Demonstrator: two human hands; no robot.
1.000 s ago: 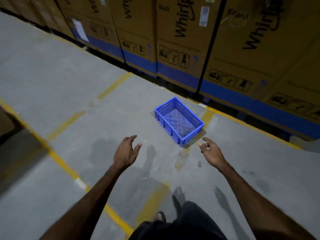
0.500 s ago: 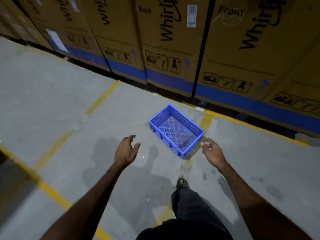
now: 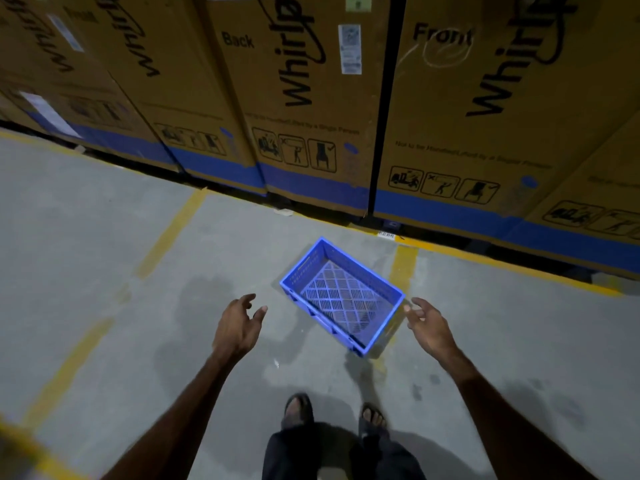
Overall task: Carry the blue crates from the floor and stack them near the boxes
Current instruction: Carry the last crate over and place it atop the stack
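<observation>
One blue plastic crate (image 3: 367, 277) with a latticed bottom sits empty on the grey concrete floor, turned at an angle, a short way in front of the row of cardboard boxes (image 3: 311, 109). My left hand (image 3: 239, 323) hovers to the left of the crate, fingers loosely spread, holding nothing. My right hand (image 3: 427, 325) is stretched out just beside the crate's right corner, fingers relaxed and apart from the rim.
Tall brown cardboard boxes with blue bands stand side by side along the back. Yellow floor lines (image 3: 403, 263) run under and beside the crate. My two feet in sandals (image 3: 298, 408) stand just behind the crate on the concrete floor (image 3: 104, 237).
I have walked closer: the crate and boxes are nearer and larger. Both hands have spread to either side of the crate, the right one reaching its corner.
</observation>
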